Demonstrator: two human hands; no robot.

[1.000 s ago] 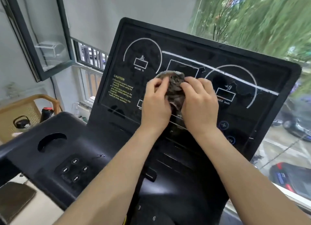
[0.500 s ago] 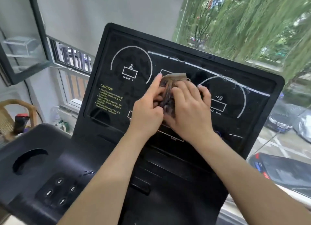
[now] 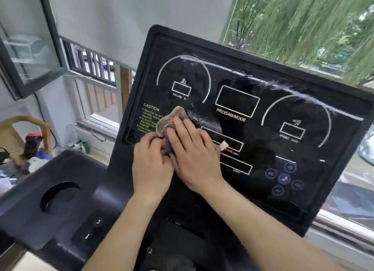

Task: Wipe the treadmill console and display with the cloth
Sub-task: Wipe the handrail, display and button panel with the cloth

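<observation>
- Our left hand (image 3: pixel 150 165) had its fingers curled on the lower edge of the cloth (image 3: pixel 171 120), seemingly pinching it, though blur hid the grip; our right hand (image 3: pixel 194 155) lay flat, fingers straight, pressing it.
- The cloth sat bunched against the lower left of the display (image 3: pixel 238 72), beside the yellow caution text (image 3: pixel 150 117).
- We judged the display wipe under way; next would call for firm, overlapping strokes rightward, then down onto the console (image 3: pixel 81 169).
</observation>
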